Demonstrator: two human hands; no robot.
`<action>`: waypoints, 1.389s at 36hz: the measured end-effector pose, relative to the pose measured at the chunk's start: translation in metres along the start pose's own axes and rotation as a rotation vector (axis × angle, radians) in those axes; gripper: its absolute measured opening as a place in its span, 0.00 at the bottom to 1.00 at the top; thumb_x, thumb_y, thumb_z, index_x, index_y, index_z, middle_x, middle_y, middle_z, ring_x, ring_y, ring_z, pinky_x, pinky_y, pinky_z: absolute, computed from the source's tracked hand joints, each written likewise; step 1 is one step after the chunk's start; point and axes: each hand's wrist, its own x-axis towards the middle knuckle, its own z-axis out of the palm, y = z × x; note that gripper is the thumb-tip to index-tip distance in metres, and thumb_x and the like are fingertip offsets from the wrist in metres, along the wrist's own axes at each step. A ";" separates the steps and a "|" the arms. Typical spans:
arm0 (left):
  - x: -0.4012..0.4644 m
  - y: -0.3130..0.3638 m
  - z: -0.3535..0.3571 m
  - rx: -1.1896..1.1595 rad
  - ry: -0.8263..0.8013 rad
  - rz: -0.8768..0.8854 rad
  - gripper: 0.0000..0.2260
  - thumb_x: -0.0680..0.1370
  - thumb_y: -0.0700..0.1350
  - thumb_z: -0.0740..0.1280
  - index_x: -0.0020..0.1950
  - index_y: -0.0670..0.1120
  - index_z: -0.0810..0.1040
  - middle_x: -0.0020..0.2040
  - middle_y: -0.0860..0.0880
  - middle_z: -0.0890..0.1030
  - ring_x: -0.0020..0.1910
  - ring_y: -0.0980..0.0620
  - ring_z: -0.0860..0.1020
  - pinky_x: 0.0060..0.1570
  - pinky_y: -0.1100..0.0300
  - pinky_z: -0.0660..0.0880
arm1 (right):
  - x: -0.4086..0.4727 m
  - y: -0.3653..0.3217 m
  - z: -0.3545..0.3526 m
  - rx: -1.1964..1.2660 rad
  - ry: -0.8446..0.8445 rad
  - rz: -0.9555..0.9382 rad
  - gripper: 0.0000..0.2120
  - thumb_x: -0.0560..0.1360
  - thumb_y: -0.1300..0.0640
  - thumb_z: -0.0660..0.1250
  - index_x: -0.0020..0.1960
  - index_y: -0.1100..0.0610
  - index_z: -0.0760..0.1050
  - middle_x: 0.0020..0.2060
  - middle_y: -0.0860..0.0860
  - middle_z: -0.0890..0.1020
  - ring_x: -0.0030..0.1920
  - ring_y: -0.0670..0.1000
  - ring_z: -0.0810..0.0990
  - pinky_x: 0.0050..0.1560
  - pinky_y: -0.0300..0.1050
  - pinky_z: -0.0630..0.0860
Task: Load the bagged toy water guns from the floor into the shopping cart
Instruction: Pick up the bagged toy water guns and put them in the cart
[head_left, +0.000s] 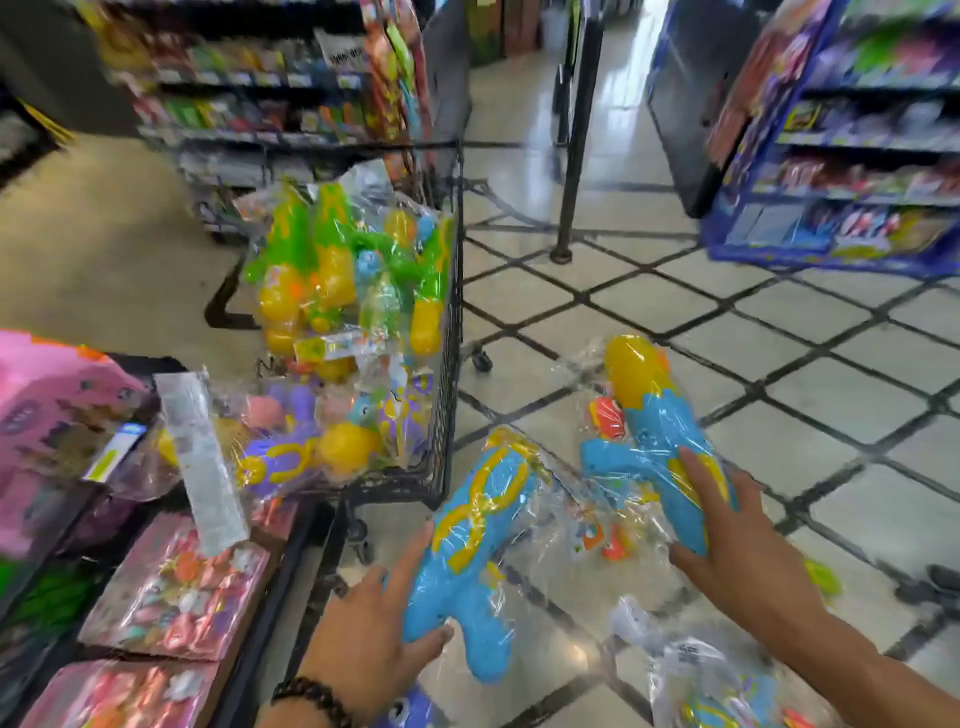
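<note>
Each hand carries one bagged toy water gun. The left hand (371, 631) grips a blue and yellow water gun (470, 545) low on its body, thumb underneath and forefinger laid straight along the side, which steadies the slippery plastic wrap. The right hand (727, 530) grasps a second blue gun with a yellow tank (654, 431) around its rear part, fingers spread over the top and thumb below, so the long tank points up and away from the palm. Both guns appear lifted off the tiled floor (779, 332), though the blur makes the clearance hard to judge. Ahead of the left hand, and just beside the nose of its gun, stands the black wire shopping cart (449, 322), already piled with bagged guns in green, yellow and purple; I judge loading is well along. Below the right forearm another bagged gun (722, 691) lies on the floor, not yet picked up. Left of the left wrist, pink packaged toys (176, 587) sit on a low display.
</note>
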 end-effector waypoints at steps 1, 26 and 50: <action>-0.008 0.006 -0.017 -0.003 0.012 0.013 0.46 0.71 0.72 0.62 0.75 0.72 0.29 0.56 0.55 0.69 0.55 0.54 0.78 0.54 0.60 0.75 | -0.002 -0.008 -0.014 0.002 0.010 -0.018 0.56 0.70 0.44 0.77 0.79 0.29 0.37 0.77 0.53 0.56 0.49 0.59 0.82 0.40 0.51 0.80; -0.066 -0.097 -0.226 -0.189 0.429 -0.052 0.43 0.73 0.71 0.66 0.75 0.76 0.37 0.65 0.50 0.76 0.54 0.48 0.80 0.54 0.54 0.77 | 0.022 -0.240 -0.093 0.093 0.097 -0.158 0.52 0.70 0.42 0.77 0.81 0.33 0.44 0.75 0.56 0.59 0.61 0.60 0.79 0.53 0.54 0.78; 0.092 -0.147 -0.361 -0.137 0.528 -0.051 0.44 0.72 0.67 0.71 0.78 0.73 0.44 0.59 0.56 0.82 0.51 0.51 0.83 0.50 0.53 0.79 | 0.230 -0.349 -0.077 0.059 -0.031 -0.464 0.52 0.71 0.42 0.74 0.80 0.30 0.40 0.77 0.49 0.55 0.56 0.55 0.81 0.47 0.49 0.77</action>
